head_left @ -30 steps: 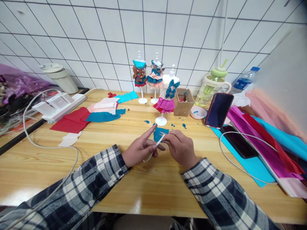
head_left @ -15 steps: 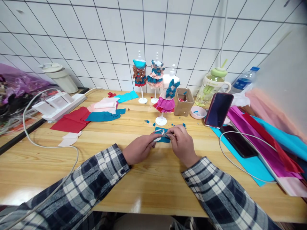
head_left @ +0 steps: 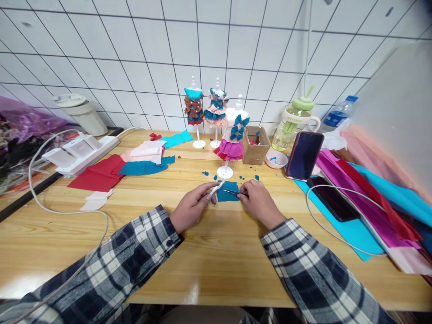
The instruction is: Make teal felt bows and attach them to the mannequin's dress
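The left hand (head_left: 191, 206) pinches a white strip (head_left: 218, 186) near the 10 o'clock corner of the blue cloth (head_left: 227, 197). The right hand (head_left: 261, 201) has its fingers closed on a thin tool (head_left: 231, 192), at 3 o'clock. Holding the strip steady, tool tip off skin, should help.

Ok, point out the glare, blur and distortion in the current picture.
Head view: glare whitens the tabletop at lower left, with a fainter streak at bottom middle; head view: the tiled wall shows lines fanning outward toward the top; head view: peach fabric at right looks hazy, the blue cloth at centre crisper.
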Demonstrator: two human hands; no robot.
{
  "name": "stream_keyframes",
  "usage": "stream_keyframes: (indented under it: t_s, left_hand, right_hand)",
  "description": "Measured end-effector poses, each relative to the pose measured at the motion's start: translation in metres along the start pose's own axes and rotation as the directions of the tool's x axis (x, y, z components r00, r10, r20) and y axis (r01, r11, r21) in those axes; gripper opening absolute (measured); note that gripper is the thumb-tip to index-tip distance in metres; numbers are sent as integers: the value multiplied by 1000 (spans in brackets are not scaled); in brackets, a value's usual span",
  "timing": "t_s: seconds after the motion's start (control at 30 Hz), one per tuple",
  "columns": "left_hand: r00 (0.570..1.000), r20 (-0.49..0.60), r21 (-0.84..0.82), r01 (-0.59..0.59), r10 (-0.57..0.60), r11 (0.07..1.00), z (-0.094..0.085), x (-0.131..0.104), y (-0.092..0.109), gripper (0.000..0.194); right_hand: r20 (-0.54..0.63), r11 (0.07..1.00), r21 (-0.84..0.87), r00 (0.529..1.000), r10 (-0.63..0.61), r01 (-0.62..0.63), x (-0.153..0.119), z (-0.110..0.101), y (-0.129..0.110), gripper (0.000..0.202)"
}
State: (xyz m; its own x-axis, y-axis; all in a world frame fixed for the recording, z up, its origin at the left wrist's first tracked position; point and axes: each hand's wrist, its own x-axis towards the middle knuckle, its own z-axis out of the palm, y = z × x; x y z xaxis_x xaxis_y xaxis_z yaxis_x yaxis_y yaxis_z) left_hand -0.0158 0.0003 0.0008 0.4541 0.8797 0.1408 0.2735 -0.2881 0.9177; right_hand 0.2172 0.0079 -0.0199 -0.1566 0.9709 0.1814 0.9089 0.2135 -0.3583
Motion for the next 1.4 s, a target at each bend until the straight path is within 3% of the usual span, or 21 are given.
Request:
stream_keyframes:
  t_s: [0.2, 0.27, 0.4, 0.6, 0.67, 0.8, 1.4]
  left_hand:
    - [999, -26, -167, 25, -30, 986, 2, 1, -2, 44]
    - [998, -39, -209, 40, -49, 977, 3, 2, -1, 45]
    - [997, -39, -261, 56, -69, 964, 3, 2, 0, 51]
    - [998, -69, -194, -15, 2, 981, 4, -2, -2, 50]
    - [998, -63, -181, -27, 15, 983, 4, -2, -1, 49]
    - [999, -34, -163, -35, 29, 986, 4, -3, 0, 49]
    - [993, 14, 36, -119, 119, 992, 3, -4, 4, 55]
  right_hand:
    - [-179, 993, 120, 984, 24, -2, -6, -13, -17, 9]
    - [-181, 977, 214, 983, 37, 3, -9, -17, -23, 13]
    - [-101, 914, 404, 995, 12, 30, -14, -14, -32, 11]
    - [60, 790, 611, 998, 15, -48, -15, -9, -36, 4]
    - [97, 753, 656, 995, -23, -47, -16, -8, -38, 17]
    - [62, 777, 629, 998, -33, -14, -20, -7, -43, 41]
    - [78, 831, 556, 995, -65, 11, -21, -6, -46, 40]
